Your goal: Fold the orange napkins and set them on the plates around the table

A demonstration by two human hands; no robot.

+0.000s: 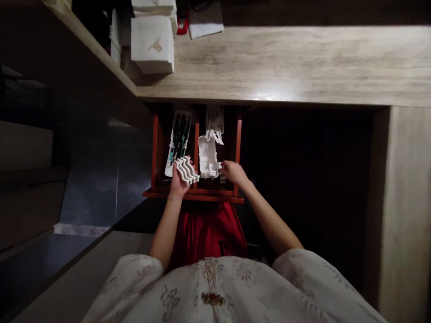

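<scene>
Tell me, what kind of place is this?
Probably a restaurant or hotel: folded napkins with a gold mark, a long wooden counter, and an open red drawer holding a white tray.

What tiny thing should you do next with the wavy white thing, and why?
I'd guess: lift it slightly with your left hand. The wavy white plastic piece sits right over the white tray in the red wooden drawer, so lifting could keep it from bumping the tray.

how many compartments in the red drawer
2: the left compartment holds a white tray, and the right compartment holds a white plastic piece. More may be hidden under the counter.
</scene>
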